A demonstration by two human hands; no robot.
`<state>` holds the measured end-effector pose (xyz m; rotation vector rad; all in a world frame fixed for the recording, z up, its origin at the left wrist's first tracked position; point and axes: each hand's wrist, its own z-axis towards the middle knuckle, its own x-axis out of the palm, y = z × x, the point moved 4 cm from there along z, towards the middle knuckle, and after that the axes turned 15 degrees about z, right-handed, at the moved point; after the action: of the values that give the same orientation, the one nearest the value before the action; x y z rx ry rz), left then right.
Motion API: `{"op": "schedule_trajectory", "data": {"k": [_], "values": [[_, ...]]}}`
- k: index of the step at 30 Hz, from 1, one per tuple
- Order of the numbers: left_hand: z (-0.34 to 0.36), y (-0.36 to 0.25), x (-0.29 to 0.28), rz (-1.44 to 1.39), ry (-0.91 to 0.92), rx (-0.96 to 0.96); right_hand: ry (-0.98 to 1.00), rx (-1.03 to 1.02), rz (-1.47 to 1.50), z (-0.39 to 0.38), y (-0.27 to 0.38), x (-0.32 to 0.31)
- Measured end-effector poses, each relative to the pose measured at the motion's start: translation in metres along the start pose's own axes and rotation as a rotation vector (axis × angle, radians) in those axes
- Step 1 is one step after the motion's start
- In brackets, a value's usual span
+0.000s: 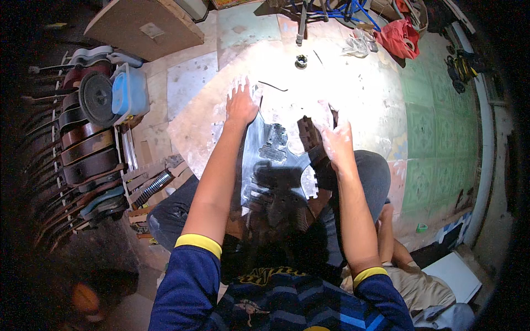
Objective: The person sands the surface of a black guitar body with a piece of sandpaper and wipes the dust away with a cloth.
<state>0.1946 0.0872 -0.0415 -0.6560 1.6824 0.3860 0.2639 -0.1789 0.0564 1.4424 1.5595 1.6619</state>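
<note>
The person sits low over a pale, scuffed board (331, 83) lying on the floor, washed out by a hard light at its middle. The left hand (241, 103) lies flat with its fingers spread wide on the far left edge of a flat cut-out panel (276, 160), a shiny sheet pierced with odd-shaped holes that runs from the board back over the person's lap. The right hand (335, 140) rests at the panel's right edge, fingers loosely open beside a dark block (309, 135) (whether it grips the block I cannot tell). On the board beyond the hands lie a thin dark strip (273, 86) and a small dark ring (301, 60). The floor to the right is green patterned tile (436, 127), with a red bag (398, 37) and blue cable (337, 10) at the top. To the left stands a rack of dark curved pieces (83, 154), with a round disc (96, 99) and a blue tub (130, 91) on it. A brown board (143, 25) leans at the upper left.
</note>
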Motion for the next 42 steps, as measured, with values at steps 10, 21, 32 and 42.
{"op": "schedule_trajectory", "data": {"k": [10,21,32,42], "values": [[-0.214,-0.006,0.025,0.130,-0.208,0.034,0.012,0.115,-0.511,0.018,-0.038,-0.008],[-0.245,0.046,0.006,-0.111,0.114,-0.370,0.250,0.096,-0.627,0.013,-0.089,-0.034],[-0.195,0.085,0.004,-0.061,-0.094,-0.127,0.165,-0.059,-0.722,-0.059,-0.083,-0.014],[-0.187,0.059,0.006,0.005,-0.185,-0.365,0.201,-0.367,-1.278,0.049,-0.050,0.059]]}}
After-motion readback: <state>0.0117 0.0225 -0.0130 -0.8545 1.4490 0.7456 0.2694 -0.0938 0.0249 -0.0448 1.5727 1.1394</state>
